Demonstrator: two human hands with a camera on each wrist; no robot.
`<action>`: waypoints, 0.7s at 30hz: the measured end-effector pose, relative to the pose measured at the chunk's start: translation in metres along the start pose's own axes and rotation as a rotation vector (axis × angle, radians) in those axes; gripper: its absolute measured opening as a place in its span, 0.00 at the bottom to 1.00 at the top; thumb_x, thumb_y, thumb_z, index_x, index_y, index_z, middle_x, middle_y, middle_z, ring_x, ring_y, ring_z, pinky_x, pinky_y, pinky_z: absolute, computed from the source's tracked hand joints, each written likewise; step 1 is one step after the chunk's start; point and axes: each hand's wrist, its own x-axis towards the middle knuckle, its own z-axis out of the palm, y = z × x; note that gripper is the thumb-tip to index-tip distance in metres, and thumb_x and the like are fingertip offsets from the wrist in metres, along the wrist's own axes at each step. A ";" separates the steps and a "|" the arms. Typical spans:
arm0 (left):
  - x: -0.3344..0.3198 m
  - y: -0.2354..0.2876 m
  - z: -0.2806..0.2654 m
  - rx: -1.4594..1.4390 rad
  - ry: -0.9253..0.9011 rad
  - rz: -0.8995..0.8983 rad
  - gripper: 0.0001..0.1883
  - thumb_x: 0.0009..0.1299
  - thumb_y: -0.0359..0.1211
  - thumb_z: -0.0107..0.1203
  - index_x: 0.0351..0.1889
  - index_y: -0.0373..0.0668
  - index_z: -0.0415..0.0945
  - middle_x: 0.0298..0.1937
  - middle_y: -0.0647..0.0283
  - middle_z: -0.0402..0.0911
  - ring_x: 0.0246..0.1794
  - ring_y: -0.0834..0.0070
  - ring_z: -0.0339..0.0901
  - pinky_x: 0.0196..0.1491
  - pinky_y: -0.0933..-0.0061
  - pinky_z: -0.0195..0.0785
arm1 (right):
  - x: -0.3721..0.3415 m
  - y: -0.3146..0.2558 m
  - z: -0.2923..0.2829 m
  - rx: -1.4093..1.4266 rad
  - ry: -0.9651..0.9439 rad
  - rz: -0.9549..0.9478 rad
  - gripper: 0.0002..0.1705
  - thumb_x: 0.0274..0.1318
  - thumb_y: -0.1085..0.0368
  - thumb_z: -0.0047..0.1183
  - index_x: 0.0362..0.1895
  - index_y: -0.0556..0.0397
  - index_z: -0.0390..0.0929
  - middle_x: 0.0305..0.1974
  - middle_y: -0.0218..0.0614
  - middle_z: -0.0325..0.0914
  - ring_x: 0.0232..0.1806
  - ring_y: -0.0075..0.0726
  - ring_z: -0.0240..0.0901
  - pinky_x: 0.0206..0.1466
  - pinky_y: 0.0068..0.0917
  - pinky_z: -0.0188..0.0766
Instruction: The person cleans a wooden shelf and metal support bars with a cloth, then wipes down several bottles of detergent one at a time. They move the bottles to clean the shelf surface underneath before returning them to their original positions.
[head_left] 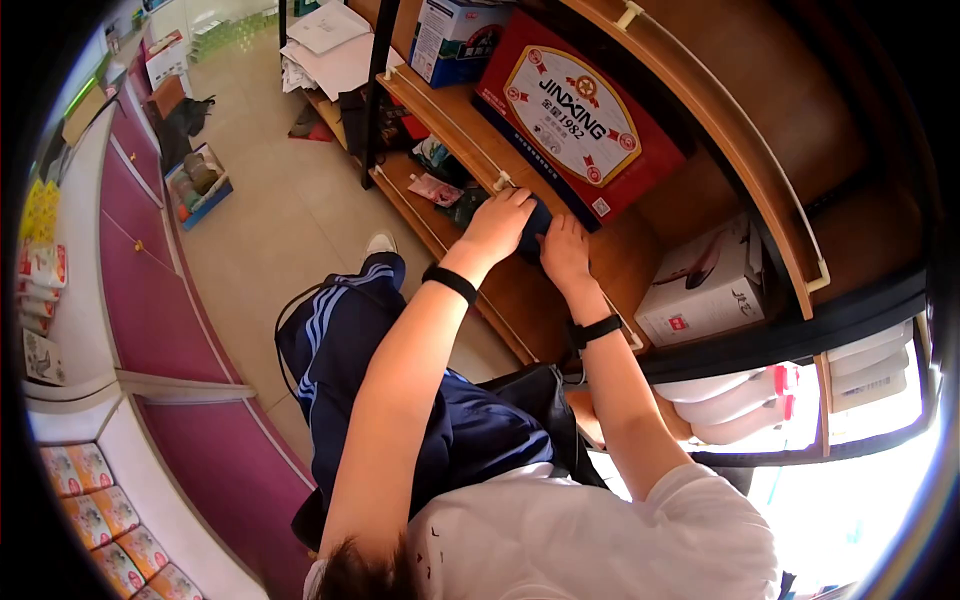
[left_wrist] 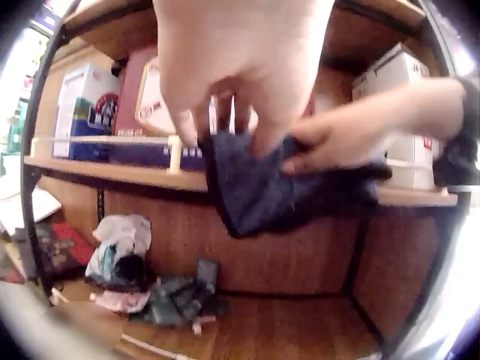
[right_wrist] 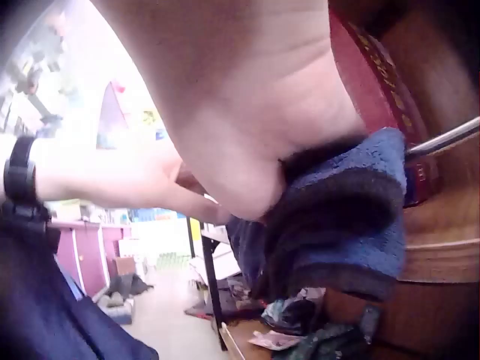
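Observation:
A dark blue cloth with a darker hem (left_wrist: 255,187) hangs in folds over the front edge of the middle shelf (head_left: 610,255). My left hand (head_left: 497,222) grips its left end with the fingers bent over the top edge. Close beside it, my right hand (head_left: 566,250) pinches the cloth between thumb and fingers. In the right wrist view the cloth (right_wrist: 352,217) bunches in layers below the hand, its towelling-like blue face showing. Right behind both hands stands a red JINXING box (head_left: 575,110).
A thin rail (left_wrist: 97,140) runs along the shelf's front edge. A white box (head_left: 705,285) stands to the right, a blue-white box (head_left: 455,40) to the left. Plastic bags and dark cloth (left_wrist: 176,300) lie on the lower shelf. Purple cabinets (head_left: 160,260) line the opposite side.

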 end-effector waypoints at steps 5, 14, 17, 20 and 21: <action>0.009 -0.005 0.010 0.242 0.328 -0.021 0.19 0.67 0.28 0.53 0.57 0.39 0.78 0.61 0.57 0.76 0.67 0.60 0.71 0.66 0.60 0.67 | 0.036 -0.002 0.006 0.195 -0.150 0.012 0.20 0.65 0.58 0.58 0.50 0.60 0.72 0.49 0.55 0.78 0.54 0.63 0.75 0.55 0.53 0.74; 0.012 -0.003 0.010 0.341 0.368 -0.156 0.21 0.65 0.28 0.55 0.58 0.40 0.81 0.56 0.55 0.74 0.57 0.58 0.71 0.59 0.60 0.69 | 0.044 -0.023 0.011 0.263 0.083 -0.058 0.13 0.62 0.63 0.58 0.43 0.58 0.72 0.43 0.51 0.76 0.48 0.59 0.77 0.49 0.49 0.76; 0.015 0.000 0.010 0.431 0.337 -0.081 0.19 0.64 0.30 0.57 0.52 0.35 0.83 0.49 0.59 0.75 0.51 0.61 0.72 0.54 0.64 0.70 | 0.033 -0.019 0.009 0.246 0.131 -0.061 0.12 0.63 0.64 0.57 0.43 0.58 0.72 0.44 0.51 0.76 0.47 0.58 0.77 0.48 0.49 0.76; 0.015 0.010 0.011 0.461 0.326 -0.023 0.15 0.63 0.30 0.56 0.46 0.33 0.83 0.45 0.60 0.74 0.47 0.63 0.71 0.50 0.64 0.69 | 0.018 -0.012 0.002 0.253 0.111 -0.029 0.13 0.64 0.64 0.56 0.45 0.59 0.72 0.44 0.51 0.75 0.48 0.58 0.75 0.50 0.49 0.75; 0.014 0.013 0.013 0.477 0.311 -0.016 0.15 0.63 0.29 0.56 0.45 0.33 0.83 0.44 0.60 0.74 0.47 0.63 0.71 0.50 0.65 0.69 | 0.011 -0.008 0.003 0.251 0.108 -0.042 0.14 0.65 0.63 0.56 0.46 0.60 0.72 0.44 0.51 0.75 0.49 0.59 0.75 0.51 0.50 0.74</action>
